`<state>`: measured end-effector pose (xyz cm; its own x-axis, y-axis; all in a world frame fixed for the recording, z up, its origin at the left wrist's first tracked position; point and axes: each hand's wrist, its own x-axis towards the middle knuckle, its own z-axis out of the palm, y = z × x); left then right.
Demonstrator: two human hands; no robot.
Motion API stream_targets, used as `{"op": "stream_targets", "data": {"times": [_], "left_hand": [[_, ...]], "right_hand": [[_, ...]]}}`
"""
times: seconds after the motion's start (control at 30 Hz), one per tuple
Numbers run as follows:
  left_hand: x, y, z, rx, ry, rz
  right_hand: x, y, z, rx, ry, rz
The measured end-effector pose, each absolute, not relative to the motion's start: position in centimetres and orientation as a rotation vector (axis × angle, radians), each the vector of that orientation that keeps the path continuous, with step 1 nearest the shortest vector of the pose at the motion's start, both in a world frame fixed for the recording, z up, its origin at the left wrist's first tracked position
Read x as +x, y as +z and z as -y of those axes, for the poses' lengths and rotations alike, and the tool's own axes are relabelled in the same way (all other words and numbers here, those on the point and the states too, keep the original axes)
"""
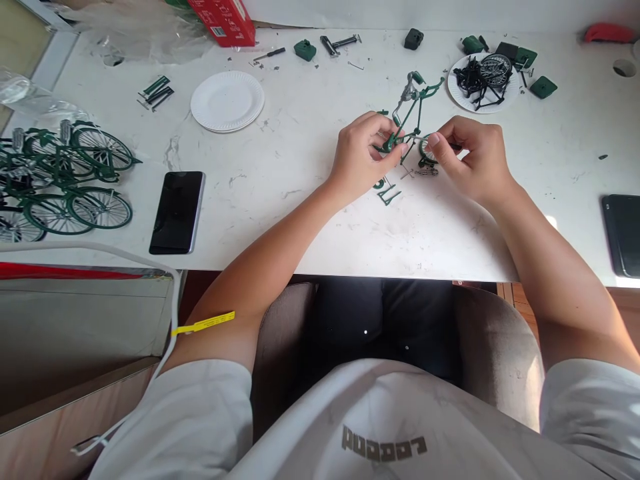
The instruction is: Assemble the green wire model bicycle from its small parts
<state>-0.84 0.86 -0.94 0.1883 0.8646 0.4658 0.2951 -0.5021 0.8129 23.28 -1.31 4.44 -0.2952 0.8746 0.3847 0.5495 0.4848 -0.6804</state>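
My left hand is closed around the lower part of a green miniature bicycle frame, which it holds up off the table. My right hand pinches a small screwdriver; its thin shaft points left toward the frame, and the fingers hide much of the handle. Whether the tip touches the frame, I cannot tell. Below and between the hands lie a small spoked wheel, a short chain and loose green parts.
Finished-looking green miniature bicycles stand at the left, near a phone. White paper plates lie at back left; another plate bears black parts. A red box, another screwdriver and a dark phone are around.
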Motion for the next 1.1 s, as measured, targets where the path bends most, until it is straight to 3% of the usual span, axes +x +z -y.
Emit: {"op": "stream_targets", "data": {"times": [0.33,0.6,1.1], "left_hand": [[-0.9,-1.6,-1.3,1.835,1.317,-1.083],[-1.1,-1.6,-1.4,1.822,1.283,-1.072],[-0.8,-1.7,-1.8,1.723,1.227,-1.003]], "right_hand": [[22.7,3.8,1.6,-1.105,0.822,1.833],[22.2,3.3,1.6,-1.092,0.721,1.837],[21.6,2.7,0.6,-1.011,0.922,1.656]]}}
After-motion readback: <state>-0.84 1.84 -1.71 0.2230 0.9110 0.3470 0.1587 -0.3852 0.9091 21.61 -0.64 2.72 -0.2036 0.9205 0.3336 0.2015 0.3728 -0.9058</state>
